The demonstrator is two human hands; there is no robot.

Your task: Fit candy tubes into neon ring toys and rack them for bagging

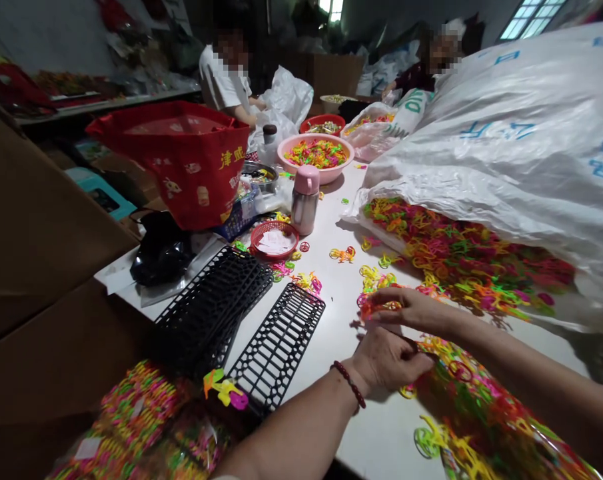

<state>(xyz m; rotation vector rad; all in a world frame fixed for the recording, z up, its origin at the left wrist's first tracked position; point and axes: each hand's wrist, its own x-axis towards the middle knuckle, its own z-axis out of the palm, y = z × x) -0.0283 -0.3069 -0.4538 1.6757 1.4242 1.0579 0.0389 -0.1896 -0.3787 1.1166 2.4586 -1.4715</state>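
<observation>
Head view: plastic rings (381,307) between hands (396,333).

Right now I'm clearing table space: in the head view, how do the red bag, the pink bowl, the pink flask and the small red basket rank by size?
1. Red bag
2. Pink bowl
3. Small red basket and pink flask: look about alike, one wide, one tall, so not ranked.

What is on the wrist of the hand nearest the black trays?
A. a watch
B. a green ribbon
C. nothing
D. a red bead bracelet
D: a red bead bracelet circles the wrist of the left hand, beside the black trays.
</observation>
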